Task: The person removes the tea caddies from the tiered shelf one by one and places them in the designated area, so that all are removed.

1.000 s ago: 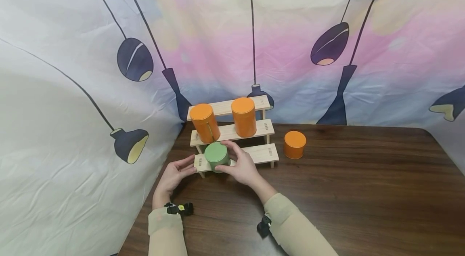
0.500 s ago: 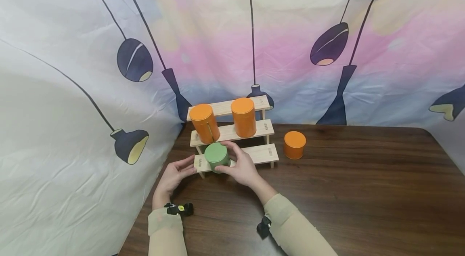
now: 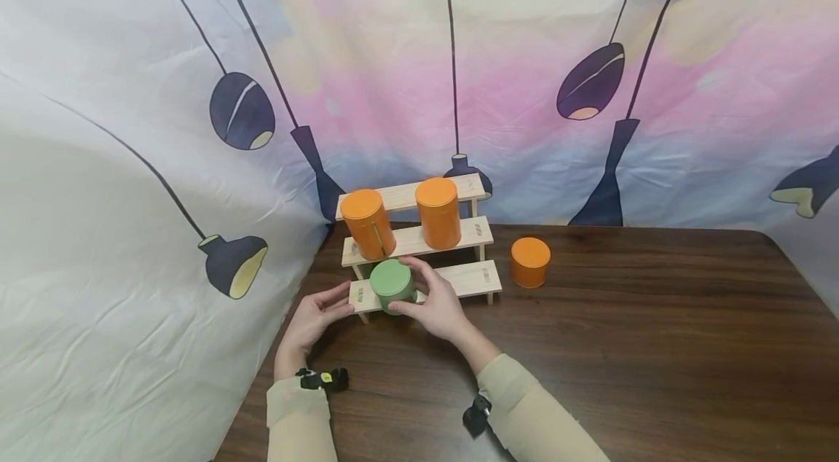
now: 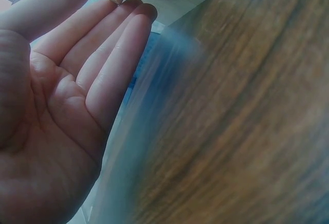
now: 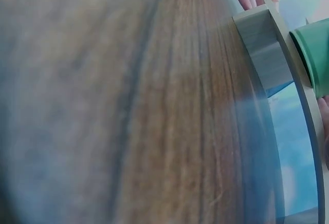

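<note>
A three-step wooden display rack (image 3: 467, 278) stands on the table. On its lowest step sits a short green round tin (image 3: 391, 278), upright near the left end. My right hand (image 3: 438, 305) grips this tin between thumb and fingers from the right. My left hand (image 3: 314, 316) holds the left end of the lowest step, thumb in front and fingers farther back. In the left wrist view the fingertips of the left hand (image 4: 67, 90) meet the pale wood. The right wrist view shows the green tin (image 5: 314, 57) at its edge, with most of the right hand out of frame.
Two tall orange tins, a left one (image 3: 368, 225) and a right one (image 3: 438, 214), stand upright on the middle step. A short orange tin (image 3: 530, 262) stands on the dark wooden table (image 3: 642, 331), right of the rack. A printed cloth (image 3: 524, 83) hangs behind.
The head view has shifted very slightly. Both hands, the green tin and the rack keep practically the same places.
</note>
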`<state>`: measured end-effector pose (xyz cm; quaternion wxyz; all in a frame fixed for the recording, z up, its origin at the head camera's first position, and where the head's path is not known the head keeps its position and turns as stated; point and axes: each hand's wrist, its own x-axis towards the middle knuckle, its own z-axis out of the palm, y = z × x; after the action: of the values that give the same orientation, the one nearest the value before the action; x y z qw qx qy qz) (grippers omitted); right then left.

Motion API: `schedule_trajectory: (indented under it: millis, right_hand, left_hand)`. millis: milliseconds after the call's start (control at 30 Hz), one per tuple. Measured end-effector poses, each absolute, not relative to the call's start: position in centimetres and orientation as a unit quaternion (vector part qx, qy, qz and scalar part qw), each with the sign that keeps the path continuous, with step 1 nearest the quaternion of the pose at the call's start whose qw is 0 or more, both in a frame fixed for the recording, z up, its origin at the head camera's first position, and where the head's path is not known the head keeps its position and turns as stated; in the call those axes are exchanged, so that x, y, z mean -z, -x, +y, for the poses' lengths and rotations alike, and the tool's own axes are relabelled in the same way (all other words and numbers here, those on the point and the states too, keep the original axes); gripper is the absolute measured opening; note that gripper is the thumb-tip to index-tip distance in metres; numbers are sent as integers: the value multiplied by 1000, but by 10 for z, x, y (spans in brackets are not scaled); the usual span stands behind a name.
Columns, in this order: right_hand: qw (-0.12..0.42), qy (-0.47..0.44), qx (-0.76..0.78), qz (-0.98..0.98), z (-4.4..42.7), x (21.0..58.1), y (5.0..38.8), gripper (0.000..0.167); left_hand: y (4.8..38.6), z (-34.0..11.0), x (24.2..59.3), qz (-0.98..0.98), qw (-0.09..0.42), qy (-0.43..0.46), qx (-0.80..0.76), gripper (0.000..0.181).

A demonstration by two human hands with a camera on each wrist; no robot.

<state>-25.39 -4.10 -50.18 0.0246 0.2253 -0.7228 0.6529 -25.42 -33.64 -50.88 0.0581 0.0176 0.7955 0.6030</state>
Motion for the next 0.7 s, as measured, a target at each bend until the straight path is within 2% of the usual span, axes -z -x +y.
schedule_trajectory:
  millis: [367,500,700]
  right_hand:
    - [-7,-223,-668,-710,-33,498,246,84]
    - [-9,-220,-660,-718,-28,496,244,89]
    - [-1,-218,-641,-736,-16,491,238,86]
  left_hand:
    - [254,-337,509,792,61,-12,-608,64]
    - [254,-337,509,795,63,-12,-604,65]
    - [256,-338,511,798,63,-12,-600,65]
